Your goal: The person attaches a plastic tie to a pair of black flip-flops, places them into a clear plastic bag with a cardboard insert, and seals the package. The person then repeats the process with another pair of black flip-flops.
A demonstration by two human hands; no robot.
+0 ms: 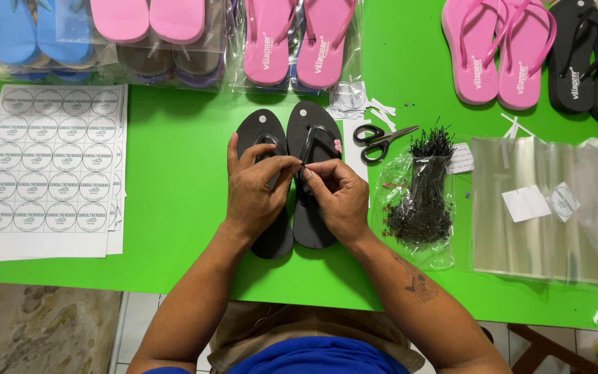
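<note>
At the centre of the head view, the fingertips of the left hand (256,188) and the right hand (337,194) meet over the straps of a pair of black flip-flops (292,228); each grip is pinched together on something too small to make out, right where the two sandals touch. The pair lies side by side on the green counter (174,208), toes toward twelve o'clock, heels toward six, with a small white round sticker on each toe end. At three o'clock from the hands, just beside the right sandal, lie black-handled scissors (381,140), and below them a clear bag of black plastic tag pins (420,201). Farther out at three o'clock sits a stack of clear plastic sleeves (520,242) with a couple of white labels on top. At nine o'clock, well apart from the hands, lies a pile of sheets of round stickers (53,173). Along the twelve o'clock edge are bagged flip-flops: blue ones (32,31) at the far left and pink ones (295,48) near the middle. Toward two o'clock rest a loose pink pair (496,55) and another black pair (596,62).
</note>
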